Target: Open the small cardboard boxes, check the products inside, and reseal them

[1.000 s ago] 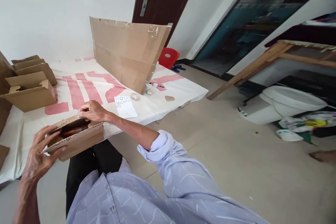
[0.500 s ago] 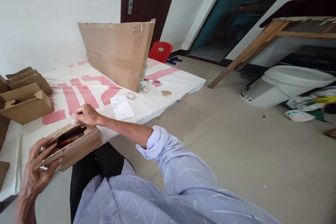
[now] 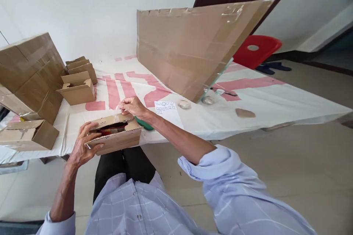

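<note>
An open cardboard box (image 3: 120, 144) is at the table's near edge, above my lap. My left hand (image 3: 81, 146) grips its left end, fingers over the top opening and thumb on the near wall. Red and yellowish contents (image 3: 111, 129) show through the opening; their kind cannot be made out. Over the box's far edge, my right hand (image 3: 134, 106) is closed in a pinch on a small strip of clear tape (image 3: 118, 108). A green object (image 3: 144, 123) lies partly hidden behind the box and my right forearm.
A large cardboard sheet (image 3: 187, 51) stands on the table (image 3: 281, 106). Marked paper (image 3: 172, 115), clear tape rolls (image 3: 184, 104) and a cardboard scrap (image 3: 245, 113) lie nearby. Smaller boxes (image 3: 79, 93) and a large carton (image 3: 33, 73) stand left; a red chair (image 3: 257, 49) is behind.
The view has swung left, bringing the large carton and the green object into sight. Both hands keep their places on and over the box, the right still pinching the tape.
</note>
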`<control>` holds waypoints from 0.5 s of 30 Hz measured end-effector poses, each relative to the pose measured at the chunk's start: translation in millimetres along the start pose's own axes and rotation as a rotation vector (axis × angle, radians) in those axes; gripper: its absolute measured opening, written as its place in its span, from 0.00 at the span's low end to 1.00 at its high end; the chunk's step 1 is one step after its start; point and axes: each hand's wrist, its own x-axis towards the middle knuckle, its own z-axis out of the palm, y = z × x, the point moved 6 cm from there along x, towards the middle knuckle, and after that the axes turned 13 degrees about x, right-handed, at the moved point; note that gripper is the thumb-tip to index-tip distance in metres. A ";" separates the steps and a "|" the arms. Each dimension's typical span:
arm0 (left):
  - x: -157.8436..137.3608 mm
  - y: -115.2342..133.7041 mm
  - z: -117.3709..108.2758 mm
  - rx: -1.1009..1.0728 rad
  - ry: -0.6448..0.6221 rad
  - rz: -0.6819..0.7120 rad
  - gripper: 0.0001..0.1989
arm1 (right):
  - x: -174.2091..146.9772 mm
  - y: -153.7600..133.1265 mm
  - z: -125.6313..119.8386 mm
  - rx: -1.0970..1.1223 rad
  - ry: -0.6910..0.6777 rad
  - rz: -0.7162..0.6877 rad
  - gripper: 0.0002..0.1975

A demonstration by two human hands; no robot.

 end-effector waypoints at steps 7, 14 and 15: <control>2.6 7.0 6.0 -0.007 -0.066 -0.031 0.14 | 13.3 -12.2 -4.5 0.127 0.025 -0.006 0.13; 5.9 3.7 0.8 0.007 -0.034 0.002 0.12 | 20.0 -41.6 -25.4 0.132 -0.007 -0.052 0.20; 7.0 2.2 -0.9 0.008 0.000 0.017 0.12 | 14.9 -42.1 -30.3 0.111 0.000 -0.059 0.20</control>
